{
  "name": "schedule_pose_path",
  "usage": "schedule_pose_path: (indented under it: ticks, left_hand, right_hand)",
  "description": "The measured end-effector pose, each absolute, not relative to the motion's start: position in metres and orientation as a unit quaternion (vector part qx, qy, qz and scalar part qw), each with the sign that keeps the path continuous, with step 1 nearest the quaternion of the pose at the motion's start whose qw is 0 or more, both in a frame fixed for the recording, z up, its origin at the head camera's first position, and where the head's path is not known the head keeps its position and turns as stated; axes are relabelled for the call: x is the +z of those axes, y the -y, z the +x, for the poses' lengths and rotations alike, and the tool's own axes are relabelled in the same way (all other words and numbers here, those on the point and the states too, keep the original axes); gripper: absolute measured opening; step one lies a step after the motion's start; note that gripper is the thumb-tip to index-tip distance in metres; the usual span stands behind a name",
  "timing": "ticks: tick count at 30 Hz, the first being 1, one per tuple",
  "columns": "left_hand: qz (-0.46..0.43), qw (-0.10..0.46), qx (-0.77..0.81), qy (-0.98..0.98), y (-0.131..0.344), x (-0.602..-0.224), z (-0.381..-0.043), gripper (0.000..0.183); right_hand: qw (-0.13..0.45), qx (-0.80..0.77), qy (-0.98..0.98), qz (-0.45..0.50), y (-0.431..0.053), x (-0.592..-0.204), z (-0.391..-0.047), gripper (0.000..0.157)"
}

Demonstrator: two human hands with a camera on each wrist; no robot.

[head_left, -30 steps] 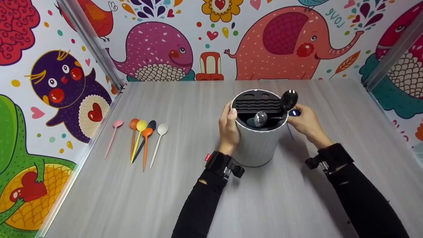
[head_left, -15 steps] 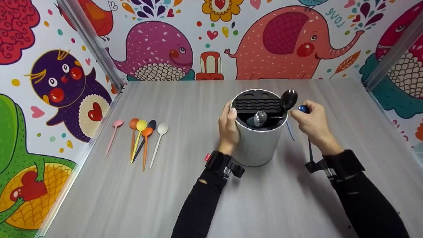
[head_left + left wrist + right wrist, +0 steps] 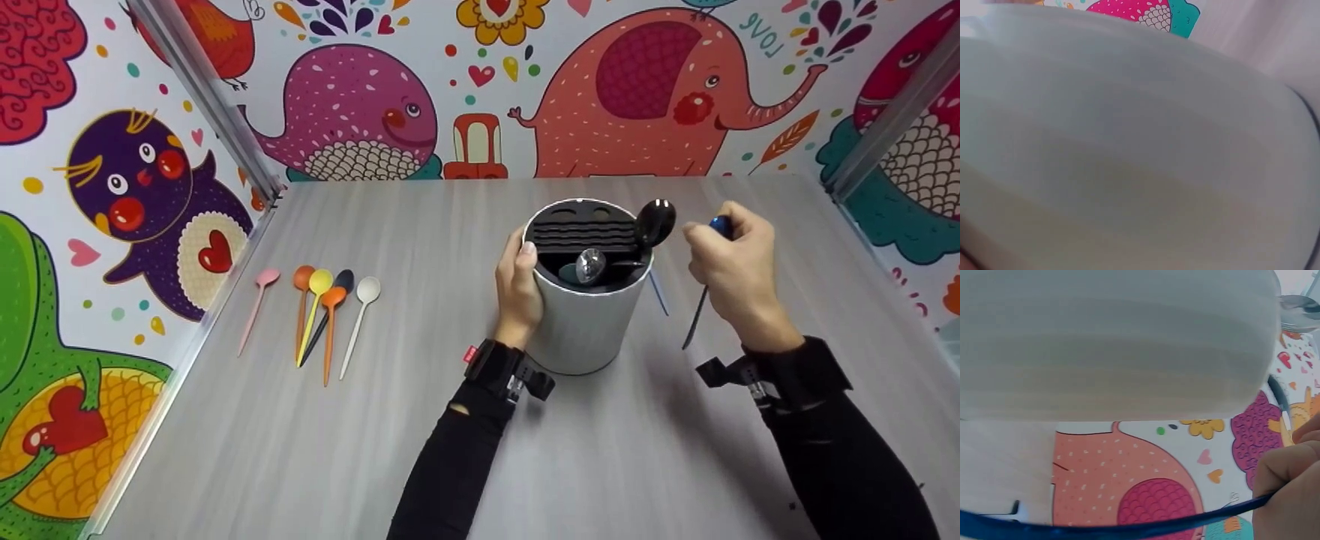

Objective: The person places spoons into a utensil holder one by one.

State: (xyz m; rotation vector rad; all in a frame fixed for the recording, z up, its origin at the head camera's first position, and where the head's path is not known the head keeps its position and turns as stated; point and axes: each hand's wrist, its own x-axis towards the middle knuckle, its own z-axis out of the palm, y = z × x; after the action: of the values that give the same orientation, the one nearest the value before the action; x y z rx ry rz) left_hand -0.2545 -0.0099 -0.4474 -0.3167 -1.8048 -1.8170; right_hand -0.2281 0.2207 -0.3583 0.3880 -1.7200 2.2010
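Note:
A silver-grey cylindrical utensil holder (image 3: 589,330) with a black slotted insert (image 3: 577,234) stands on the table. Curled around its left side, my left hand (image 3: 519,292) grips it near the rim. To the right of the holder, my right hand (image 3: 739,274) grips a shiny blue spoon (image 3: 721,226) just below its bowl, the dark handle slanting down. In the right wrist view the blue spoon's handle (image 3: 1129,531) crosses the bottom edge. A black spoon (image 3: 655,223) and a silver spoon (image 3: 591,265) stick out of the holder, whose wall (image 3: 1129,140) fills the left wrist view.
A thin blue handle (image 3: 658,292) shows on the table behind the holder's right side. At left lie a pink spoon (image 3: 259,309), a yellow spoon (image 3: 320,283), a white spoon (image 3: 367,291), two orange ones and a dark one. Printed cartoon panels (image 3: 360,112) bound the table.
My right hand has moved right and up, away from the holder's side, with the blue spoon in it; more of the spoon's handle shows. My left hand stays on the holder.

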Motion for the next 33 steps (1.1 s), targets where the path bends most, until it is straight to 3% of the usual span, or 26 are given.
schedule_pose_path:
  ticks: [19, 33]
  left_hand:
    - [-0.123, 0.276, -0.680, 0.668, 0.009, -0.448, -0.256, 0.061]
    - [-0.125, 0.279, -0.678, 0.668, 0.010, -0.448, -0.258, 0.061]
  right_hand:
    - [0.181, 0.847, 0.446, 0.228, -0.202, -0.296, -0.209, 0.033]
    - [0.274, 0.845, 0.395, 0.235, -0.198, -0.251, -0.204, 0.033]
